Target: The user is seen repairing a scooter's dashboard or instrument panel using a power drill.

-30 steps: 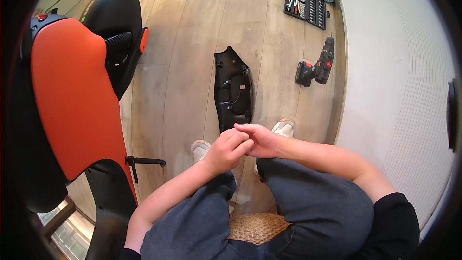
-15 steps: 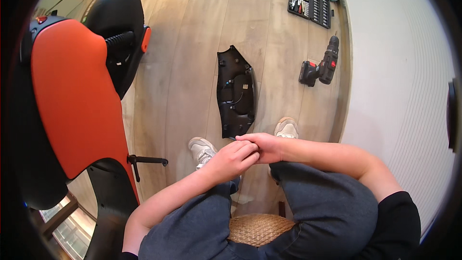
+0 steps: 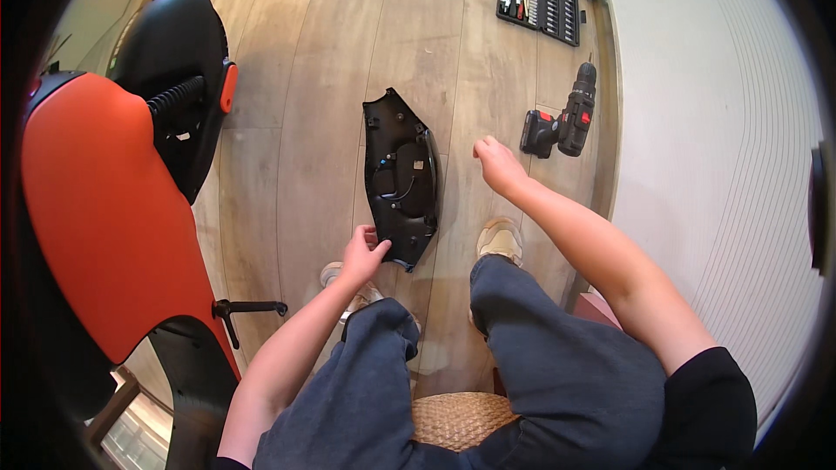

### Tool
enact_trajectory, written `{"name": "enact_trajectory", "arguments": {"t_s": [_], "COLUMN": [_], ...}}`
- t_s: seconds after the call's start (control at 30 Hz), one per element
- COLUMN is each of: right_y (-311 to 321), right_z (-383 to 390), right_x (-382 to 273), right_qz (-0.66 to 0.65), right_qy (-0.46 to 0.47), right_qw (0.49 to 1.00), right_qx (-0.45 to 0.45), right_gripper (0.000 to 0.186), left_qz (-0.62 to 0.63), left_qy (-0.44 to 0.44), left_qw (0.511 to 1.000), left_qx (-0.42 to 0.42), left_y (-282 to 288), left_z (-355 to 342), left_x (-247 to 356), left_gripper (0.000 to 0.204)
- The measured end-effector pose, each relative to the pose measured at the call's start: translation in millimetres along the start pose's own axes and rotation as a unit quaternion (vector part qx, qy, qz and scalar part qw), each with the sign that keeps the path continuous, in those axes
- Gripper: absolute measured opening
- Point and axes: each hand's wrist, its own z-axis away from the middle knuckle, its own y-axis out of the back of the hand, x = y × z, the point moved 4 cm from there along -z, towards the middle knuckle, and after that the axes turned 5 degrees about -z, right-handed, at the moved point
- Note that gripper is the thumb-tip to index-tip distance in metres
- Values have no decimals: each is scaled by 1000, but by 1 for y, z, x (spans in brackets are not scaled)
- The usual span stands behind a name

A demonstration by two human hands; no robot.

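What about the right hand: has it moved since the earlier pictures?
Yes. Judged against the drill lying on the floor, the right hand has parted from the left hand and moved forward, nearer the drill.

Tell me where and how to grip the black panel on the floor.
The black panel is probably best held by its two long edges, left hand from the left, right hand from the right: its long shell lies hollow side up, with a thin cable inside to avoid.
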Motion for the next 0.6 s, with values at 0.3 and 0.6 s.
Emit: {"name": "enact_trajectory", "arguments": {"t_s": [0.3,0.6], "right_y": [9,21], "right_z": [-4,3], "right_x": [3,18], "right_qz": [105,-52], "right_qy": [57,82], "right_qw": [992,995], "right_qx": [-30,-23], "right_gripper": [24,27], "left_qz": [6,370], "left_qy": [-22,37], "left_qw": [992,908], "left_qx": [-125,-194], "left_y": [-25,3], "left_z": [-7,19], "left_x": [-10,39], "left_gripper": [46,73]}}
